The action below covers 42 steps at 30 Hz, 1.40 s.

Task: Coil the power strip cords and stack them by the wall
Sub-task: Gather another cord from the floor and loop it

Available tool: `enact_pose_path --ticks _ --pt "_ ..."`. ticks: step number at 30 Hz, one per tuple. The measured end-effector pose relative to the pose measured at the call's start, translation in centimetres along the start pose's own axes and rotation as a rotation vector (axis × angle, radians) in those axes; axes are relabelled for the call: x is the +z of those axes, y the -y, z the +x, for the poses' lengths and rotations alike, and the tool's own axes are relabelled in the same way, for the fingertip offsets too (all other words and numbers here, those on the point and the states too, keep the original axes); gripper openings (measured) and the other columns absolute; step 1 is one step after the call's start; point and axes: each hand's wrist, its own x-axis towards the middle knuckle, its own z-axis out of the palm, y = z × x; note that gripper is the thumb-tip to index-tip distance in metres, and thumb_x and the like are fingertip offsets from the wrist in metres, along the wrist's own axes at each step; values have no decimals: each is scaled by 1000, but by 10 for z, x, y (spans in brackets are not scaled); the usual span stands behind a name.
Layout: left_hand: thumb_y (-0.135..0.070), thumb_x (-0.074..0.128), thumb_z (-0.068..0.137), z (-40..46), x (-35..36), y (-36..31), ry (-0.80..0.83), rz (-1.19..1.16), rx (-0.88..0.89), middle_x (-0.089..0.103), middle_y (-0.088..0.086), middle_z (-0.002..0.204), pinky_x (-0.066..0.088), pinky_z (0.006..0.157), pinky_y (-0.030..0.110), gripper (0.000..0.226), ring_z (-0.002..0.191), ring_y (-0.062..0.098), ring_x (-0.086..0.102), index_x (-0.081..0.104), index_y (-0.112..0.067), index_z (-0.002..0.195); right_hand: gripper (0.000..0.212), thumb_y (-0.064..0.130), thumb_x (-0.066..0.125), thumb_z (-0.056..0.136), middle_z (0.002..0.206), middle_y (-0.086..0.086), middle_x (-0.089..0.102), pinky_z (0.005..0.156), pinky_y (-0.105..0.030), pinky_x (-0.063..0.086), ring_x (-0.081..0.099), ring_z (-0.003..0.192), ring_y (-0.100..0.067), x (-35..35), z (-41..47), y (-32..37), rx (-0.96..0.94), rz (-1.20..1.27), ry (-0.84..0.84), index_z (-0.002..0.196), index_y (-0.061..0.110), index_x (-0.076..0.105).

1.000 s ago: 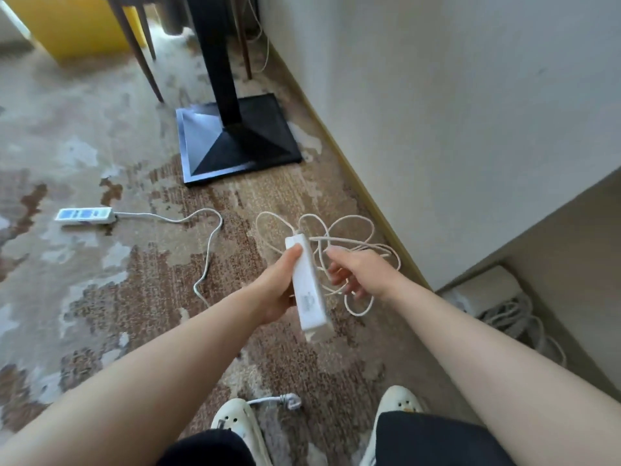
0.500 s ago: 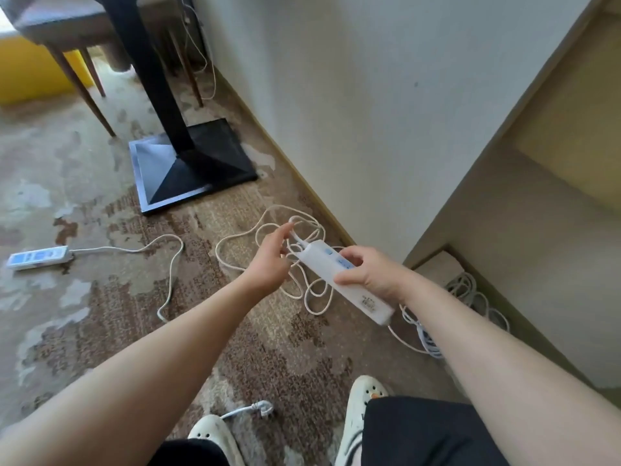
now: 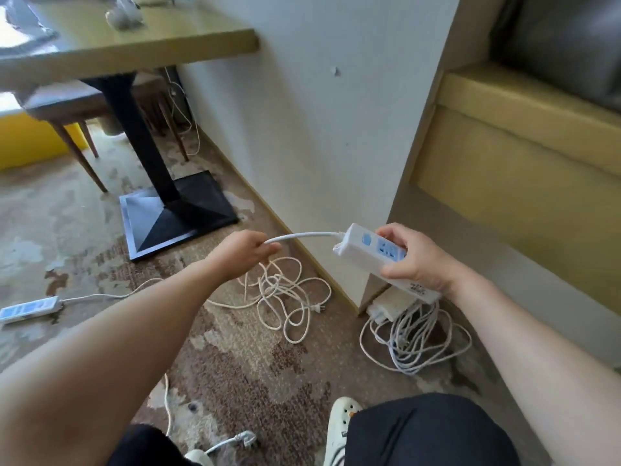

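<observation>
The right hand is gripping the white power strip, now raised in front of the wall corner rather than low over the carpet as 0.5 s earlier. The left hand, open then, is pinching the cord just beside the strip, drawing 1 short span taut; coiling is likely starting. The remaining cord is lying in a loose tangle on the carpet below. 1 coiled bundle is sitting at the wall base; 1 more strip is lying well apart. No containers are in view.
</observation>
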Motion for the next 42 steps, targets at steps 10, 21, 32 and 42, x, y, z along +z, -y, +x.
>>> enact_pose_path --ticks 10,21,32,42 --pt "-50 64 83 -82 -149 -141 -282 -338 210 43 -3 56 30 50 24 40 50 10 37 60 -16 64 53 44 76 82 110 29 54 72 -24 46 56 98 0 -32 -59 85 -243 -144 -294 124 50 45" --pt "-27 63 91 -139 -153 -141 -54 -86 174 53 -12 47 36 46 15 25 45 3 45 72 -32 69 68 35 82 76 122 5 56 86 -37 48 56 107 -17 -55 -89 92 -216 -417 -359 135 33 48" --pt "-35 57 94 -35 81 14 262 50 -57 63 -8 73 37 67 24 19 77 13 62 73 -26 90 69 25 66 81 139 -2 49 114 -40 22 42 128 -27 12 19 -135 140 -892 -16 145 30 39" --pt "-33 50 97 55 287 56 597 90 -38 69 10 95 44 73 30 26 94 29 62 70 -15 96 87 -18 45 79 160 -4 26 118 -51 18 11 148 -30 42 104 -321 217 -1173 360 153 26 31"
